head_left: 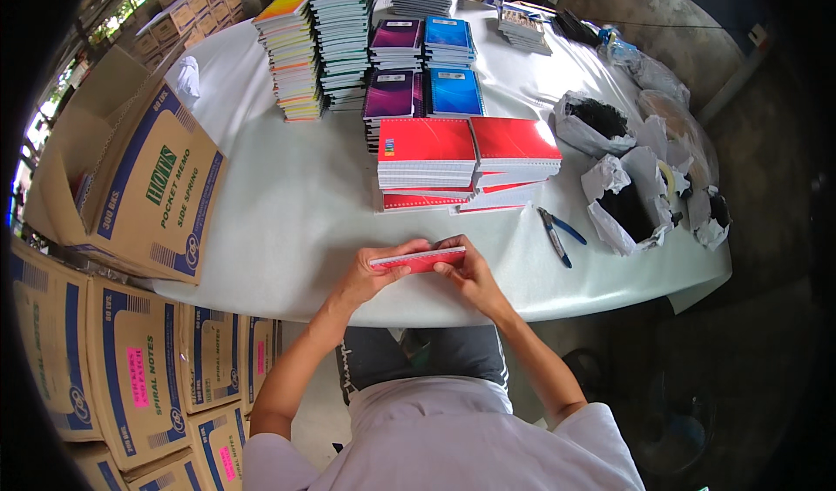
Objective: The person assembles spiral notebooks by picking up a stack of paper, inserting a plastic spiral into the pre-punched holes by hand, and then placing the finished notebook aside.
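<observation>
Between my two hands, close to the table's front edge, I hold a small red notebook (418, 261) with a row of punched holes along its long edge. My left hand (383, 263) grips its left end, thumb on the red cover. At the other end my right hand (464, 270) pinches it, thumb on the front and fingers behind. Just beyond stand two stacks of matching red notebooks, a left stack (427, 147) and a right stack (518, 145). Blue-handled pliers (562, 234) lie on the table to the right of my right hand.
Tall stacks of yellow (289, 55), green (342, 42), purple (394, 94) and blue notebooks (456, 92) stand farther back. White bags of black pieces (627, 203) sit at the right. An open cardboard carton (157, 177) stands left, above more stacked cartons (135, 360).
</observation>
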A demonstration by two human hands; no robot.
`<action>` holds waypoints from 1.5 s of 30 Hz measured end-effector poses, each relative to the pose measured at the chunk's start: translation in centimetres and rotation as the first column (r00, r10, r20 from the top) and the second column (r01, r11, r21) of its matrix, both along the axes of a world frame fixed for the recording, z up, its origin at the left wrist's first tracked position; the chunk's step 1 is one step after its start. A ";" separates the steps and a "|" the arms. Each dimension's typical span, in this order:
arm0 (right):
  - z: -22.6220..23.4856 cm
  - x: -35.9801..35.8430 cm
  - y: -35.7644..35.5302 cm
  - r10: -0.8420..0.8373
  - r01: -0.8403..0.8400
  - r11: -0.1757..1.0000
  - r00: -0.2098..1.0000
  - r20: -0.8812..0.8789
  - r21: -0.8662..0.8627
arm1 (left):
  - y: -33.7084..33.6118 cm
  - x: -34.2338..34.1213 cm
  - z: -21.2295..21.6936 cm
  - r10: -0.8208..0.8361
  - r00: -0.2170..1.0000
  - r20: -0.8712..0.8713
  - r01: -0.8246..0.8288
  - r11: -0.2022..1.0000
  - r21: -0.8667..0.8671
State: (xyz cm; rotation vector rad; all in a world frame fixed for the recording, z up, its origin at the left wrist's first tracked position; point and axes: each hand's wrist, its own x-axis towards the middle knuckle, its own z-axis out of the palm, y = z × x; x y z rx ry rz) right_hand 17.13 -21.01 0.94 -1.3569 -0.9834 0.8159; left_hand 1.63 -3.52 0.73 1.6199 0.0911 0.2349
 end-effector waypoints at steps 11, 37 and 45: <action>-0.7 -1.5 -0.6 -0.027 0.036 0.999 0.956 0.291 -0.025 | -5.4 3.0 6.7 0.205 0.969 0.135 -0.162 0.119 0.980; 12.5 21.7 -10.0 -0.493 0.726 0.506 -0.200 0.847 0.466 | -4.5 3.4 6.4 0.151 0.988 -0.011 -0.030 0.266 0.964; 6.7 3.8 -4.2 -0.104 0.181 0.983 0.713 0.693 -0.039 | -5.1 3.4 5.9 0.198 0.980 -0.025 -0.035 0.296 0.955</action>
